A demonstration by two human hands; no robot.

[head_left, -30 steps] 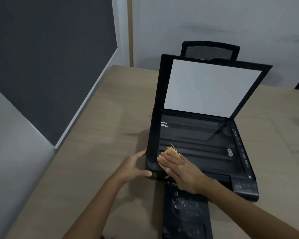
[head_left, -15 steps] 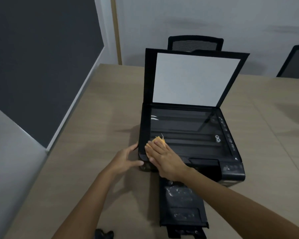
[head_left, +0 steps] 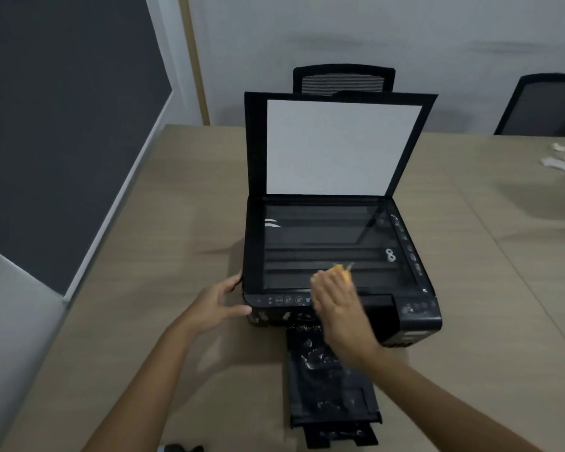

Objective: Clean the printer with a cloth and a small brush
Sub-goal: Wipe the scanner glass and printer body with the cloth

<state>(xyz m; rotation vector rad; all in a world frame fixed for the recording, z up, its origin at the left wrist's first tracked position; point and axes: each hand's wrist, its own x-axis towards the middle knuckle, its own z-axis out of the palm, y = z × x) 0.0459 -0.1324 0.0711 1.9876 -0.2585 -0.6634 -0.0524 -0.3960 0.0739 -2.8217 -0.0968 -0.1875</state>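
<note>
Here, right hand (head_left: 336, 308): fingers flat, pressing a yellow cloth (head_left: 341, 272) onto the printer glass (head_left: 313, 243), blurred.
Cloth: under the fingertips, only its far edge showing.
Left hand (head_left: 214, 305): fingers and thumb spread against the printer (head_left: 415, 318) near-left corner, just left of the right hand.
Lid (head_left: 336, 145): upright beyond both hands.
Tray (head_left: 333, 393): on the tabletop (head_left: 144, 288), under the right wrist.
</note>
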